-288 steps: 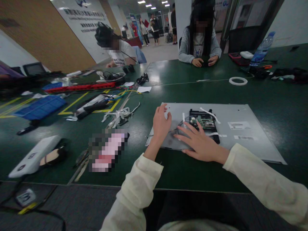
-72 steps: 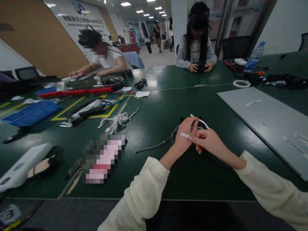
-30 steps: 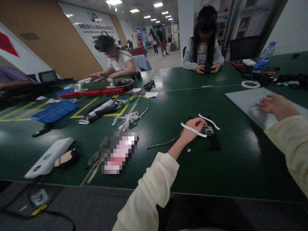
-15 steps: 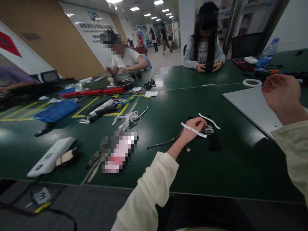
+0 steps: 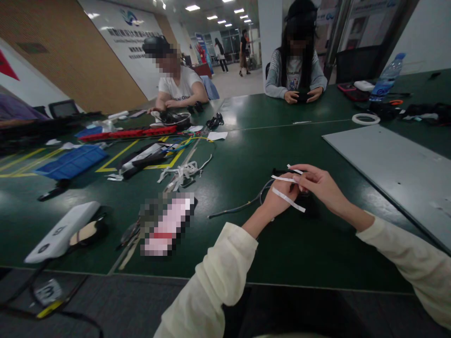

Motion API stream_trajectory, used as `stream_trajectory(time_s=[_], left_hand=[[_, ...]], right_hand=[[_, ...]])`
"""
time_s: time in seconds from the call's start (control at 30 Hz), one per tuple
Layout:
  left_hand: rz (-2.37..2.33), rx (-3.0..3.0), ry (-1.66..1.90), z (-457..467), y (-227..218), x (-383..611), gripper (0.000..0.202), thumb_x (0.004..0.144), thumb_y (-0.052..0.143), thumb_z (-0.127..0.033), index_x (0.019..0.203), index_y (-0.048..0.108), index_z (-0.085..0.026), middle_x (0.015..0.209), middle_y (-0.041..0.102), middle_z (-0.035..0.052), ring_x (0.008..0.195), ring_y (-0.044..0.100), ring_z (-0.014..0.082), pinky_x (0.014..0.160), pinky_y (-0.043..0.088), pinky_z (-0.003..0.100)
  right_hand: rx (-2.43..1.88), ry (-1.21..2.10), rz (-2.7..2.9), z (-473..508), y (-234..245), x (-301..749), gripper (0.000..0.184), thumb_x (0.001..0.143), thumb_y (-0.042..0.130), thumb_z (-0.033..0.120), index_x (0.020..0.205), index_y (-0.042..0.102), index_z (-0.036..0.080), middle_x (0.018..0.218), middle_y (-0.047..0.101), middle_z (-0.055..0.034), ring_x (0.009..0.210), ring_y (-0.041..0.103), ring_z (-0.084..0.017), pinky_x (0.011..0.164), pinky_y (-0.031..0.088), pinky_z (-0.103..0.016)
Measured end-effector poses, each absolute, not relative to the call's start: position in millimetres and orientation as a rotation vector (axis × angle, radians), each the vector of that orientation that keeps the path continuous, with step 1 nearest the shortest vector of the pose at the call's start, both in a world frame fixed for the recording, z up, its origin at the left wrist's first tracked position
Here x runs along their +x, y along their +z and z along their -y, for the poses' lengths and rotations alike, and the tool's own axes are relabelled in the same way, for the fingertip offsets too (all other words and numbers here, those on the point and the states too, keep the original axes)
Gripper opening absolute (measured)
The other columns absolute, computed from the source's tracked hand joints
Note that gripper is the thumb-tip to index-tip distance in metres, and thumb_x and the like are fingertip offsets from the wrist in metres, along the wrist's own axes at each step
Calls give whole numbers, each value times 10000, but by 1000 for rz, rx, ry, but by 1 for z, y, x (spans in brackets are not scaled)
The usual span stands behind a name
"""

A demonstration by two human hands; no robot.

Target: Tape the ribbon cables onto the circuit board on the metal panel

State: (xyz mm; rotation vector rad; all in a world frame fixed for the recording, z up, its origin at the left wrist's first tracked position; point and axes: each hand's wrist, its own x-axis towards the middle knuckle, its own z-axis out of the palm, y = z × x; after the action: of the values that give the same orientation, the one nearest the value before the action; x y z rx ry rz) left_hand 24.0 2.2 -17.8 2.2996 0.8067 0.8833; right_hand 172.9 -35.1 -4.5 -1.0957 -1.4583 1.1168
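My left hand (image 5: 278,197) is closed at the middle of the green table, fingers curled over a dark device (image 5: 279,172); what they grip is hidden. A white tape strip (image 5: 289,200) lies across the back of that hand. Meeting it from the right, my right hand (image 5: 322,188) pinches the end of another narrow white strip of tape (image 5: 283,179) between thumb and fingers. A further short white strip shows just behind the right fingers. From beside my left wrist, a grey cable (image 5: 234,210) runs left along the table.
A grey panel (image 5: 391,164) lies on the right, with a tape roll (image 5: 365,119) and a water bottle (image 5: 386,77) beyond. Left are a phone (image 5: 169,225), tangled white strips (image 5: 183,174), a white device (image 5: 63,232) and a blue tray (image 5: 70,161). Two people sit opposite.
My right hand has come down from the upper right to my left hand and now pinches a tape strip. My left hand stays in about the same place.
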Motion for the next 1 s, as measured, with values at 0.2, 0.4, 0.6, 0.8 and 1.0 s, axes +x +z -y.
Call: stream_trajectory(time_s=[0.2, 0.4, 0.6, 0.8, 1.0], left_hand=[[-782, 2393, 833, 13, -7, 28, 281, 854, 472, -100, 1128, 505, -151, 1177, 555, 100, 1085, 546, 213, 937, 466, 415], [-619, 2532, 725, 21, 2, 31, 444, 834, 451, -75, 1269, 399, -144, 1344, 461, 134, 1303, 387, 254, 1088, 336, 494], [-545, 2633, 697, 20, 3, 32, 455, 850, 406, -86, 1299, 365, -146, 1355, 464, 136, 1321, 378, 248, 1106, 300, 514], [-528, 2663, 729, 24, 6, 31, 500, 860, 407, -102, 1347, 311, -158, 1380, 433, 151, 1341, 343, 266, 1098, 295, 529], [-483, 2441, 741, 25, 10, 35, 629, 776, 516, -113, 1364, 304, -178, 1348, 431, 151, 1274, 415, 290, 1044, 370, 515]], right_hand=[[-1224, 930, 1589, 46, -2, 168, 514, 812, 615, 394, 1282, 488, 231, 740, 615, -1, 618, 566, -151, 576, 478, -307], [-1172, 935, 1554, 55, -2, 166, 610, 800, 622, 331, 1361, 388, 279, 1026, 621, -61, 740, 613, -188, 631, 530, -358], [-1166, 896, 1588, 60, 4, 166, 662, 807, 601, 316, 1406, 320, 279, 1122, 603, -77, 867, 629, -232, 724, 537, -401], [-1203, 724, 1665, 65, 10, 166, 645, 816, 585, 341, 1403, 321, 296, 1075, 612, -79, 838, 629, -242, 670, 537, -396], [-1185, 788, 1684, 59, 7, 173, 627, 838, 563, 370, 1412, 321, 296, 972, 615, -71, 780, 618, -231, 620, 528, -379]])
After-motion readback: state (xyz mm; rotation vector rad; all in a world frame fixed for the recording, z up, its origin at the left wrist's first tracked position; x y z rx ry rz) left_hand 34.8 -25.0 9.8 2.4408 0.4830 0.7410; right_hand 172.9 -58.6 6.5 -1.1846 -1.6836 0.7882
